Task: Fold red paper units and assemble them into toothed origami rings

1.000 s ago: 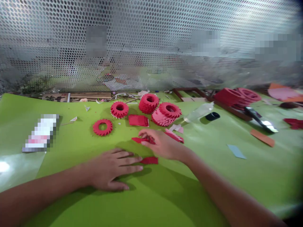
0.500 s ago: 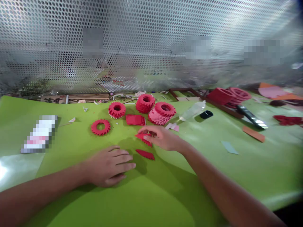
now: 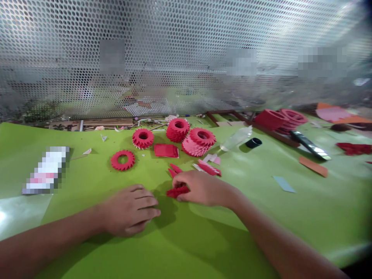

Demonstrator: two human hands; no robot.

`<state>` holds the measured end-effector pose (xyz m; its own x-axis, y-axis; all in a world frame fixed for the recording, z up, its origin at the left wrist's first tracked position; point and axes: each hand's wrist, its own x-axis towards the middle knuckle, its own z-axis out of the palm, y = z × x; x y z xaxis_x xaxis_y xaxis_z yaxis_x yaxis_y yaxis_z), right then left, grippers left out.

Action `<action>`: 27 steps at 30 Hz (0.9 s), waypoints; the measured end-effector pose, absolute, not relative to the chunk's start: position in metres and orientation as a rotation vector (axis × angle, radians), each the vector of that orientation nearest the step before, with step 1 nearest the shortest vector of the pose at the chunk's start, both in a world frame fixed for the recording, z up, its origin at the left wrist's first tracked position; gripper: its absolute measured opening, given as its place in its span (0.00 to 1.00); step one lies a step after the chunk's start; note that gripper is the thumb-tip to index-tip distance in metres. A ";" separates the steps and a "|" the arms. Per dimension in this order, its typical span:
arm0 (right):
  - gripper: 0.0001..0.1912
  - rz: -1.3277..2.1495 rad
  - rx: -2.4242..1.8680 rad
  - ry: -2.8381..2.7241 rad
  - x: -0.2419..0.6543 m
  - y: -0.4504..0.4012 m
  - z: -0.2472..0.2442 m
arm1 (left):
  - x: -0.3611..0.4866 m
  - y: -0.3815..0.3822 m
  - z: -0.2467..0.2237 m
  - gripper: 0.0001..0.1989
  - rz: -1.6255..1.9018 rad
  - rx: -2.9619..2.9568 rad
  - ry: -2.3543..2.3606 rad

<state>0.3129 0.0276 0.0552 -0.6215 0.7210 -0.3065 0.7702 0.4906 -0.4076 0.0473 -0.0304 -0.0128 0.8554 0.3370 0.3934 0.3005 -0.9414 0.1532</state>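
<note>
My right hand (image 3: 202, 188) presses its fingertips onto a folded red paper piece (image 3: 178, 191) and seems to pinch it. Several small red paper folds (image 3: 174, 170) lie just above those fingers. My left hand (image 3: 129, 210) rests on the green sheet (image 3: 87, 174), fingers slightly curled and holding nothing. Farther up stand a flat red spiky paper ring (image 3: 122, 160), taller folded red rings (image 3: 142, 138), and a pink-and-red folded ring stack (image 3: 197, 142). A pile of red paper squares (image 3: 166, 150) lies between them. Pink and red strips (image 3: 207, 167) lie near my right fingers.
A perforated metal screen (image 3: 186, 58) rises behind the table. To the right are a clear plastic bottle (image 3: 236, 138), a black ring (image 3: 253, 143), large red paper rings (image 3: 279, 119), a silver-edged tool (image 3: 309, 145) and an orange strip (image 3: 313, 166). A blurred packet (image 3: 46, 170) lies left.
My right hand has moved down and toward me, over the red pieces. My left hand has drawn back slightly. The red pieces now lie closer together under my right fingers.
</note>
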 end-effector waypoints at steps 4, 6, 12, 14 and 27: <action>0.08 -0.960 1.312 2.671 0.308 0.028 0.054 | 0.045 -0.031 -0.014 0.10 0.791 2.728 0.729; 0.11 -1.047 1.357 2.648 0.300 0.028 0.053 | 0.045 -0.031 -0.012 0.11 0.776 2.426 1.040; 0.12 -0.990 1.363 2.838 0.264 0.025 0.053 | 0.048 -0.028 -0.001 0.28 0.670 1.687 1.280; 0.10 -0.894 1.347 2.933 0.254 0.027 0.051 | 0.047 -0.026 0.000 0.25 0.678 1.640 1.242; 0.14 -1.462 1.537 3.139 0.270 0.058 0.042 | 0.034 -0.015 -0.008 0.25 0.816 1.491 1.207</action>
<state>0.2701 0.0579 0.0417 -0.5023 0.8368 0.2176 0.3720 0.4363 -0.8193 0.0342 -0.0153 -0.0075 0.2716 0.9585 -0.0869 0.2767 0.0087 0.9609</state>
